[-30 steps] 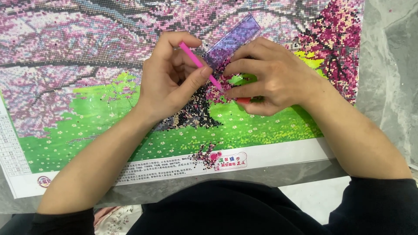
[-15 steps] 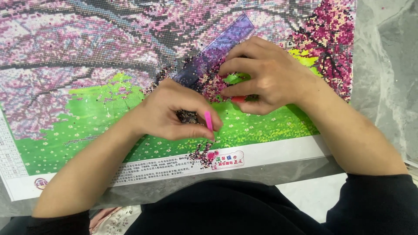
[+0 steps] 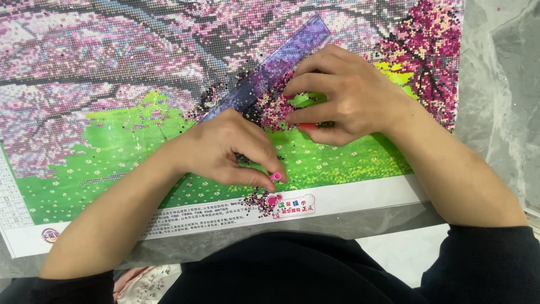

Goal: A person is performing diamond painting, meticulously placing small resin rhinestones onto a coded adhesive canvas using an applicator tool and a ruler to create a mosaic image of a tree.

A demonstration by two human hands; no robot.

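A large bead-mosaic canvas [image 3: 112, 152] with pink blossom trees and green grass lies flat before me. My left hand [image 3: 230, 149] grips a pink applicator pen [image 3: 275, 176], its end poking out near a small heap of dark and pink loose beads [image 3: 259, 200] on the white lower border. My right hand [image 3: 343, 95] presses fingertips on a clear purple ruler [image 3: 270, 70] lying diagonally across the picture. Something small and red [image 3: 306, 127] shows under its thumb. Loose beads [image 3: 270, 107] are scattered along the ruler's lower edge.
The canvas rests on a grey marbled tabletop [image 3: 500, 84], bare at the right. A white printed border strip [image 3: 349, 200] runs along the near edge. My dark clothing [image 3: 292, 270] fills the bottom of the view.
My left hand has dropped from beside the ruler down to the lower border, taking the pink pen to the bead heap. My right hand has stayed on the ruler.
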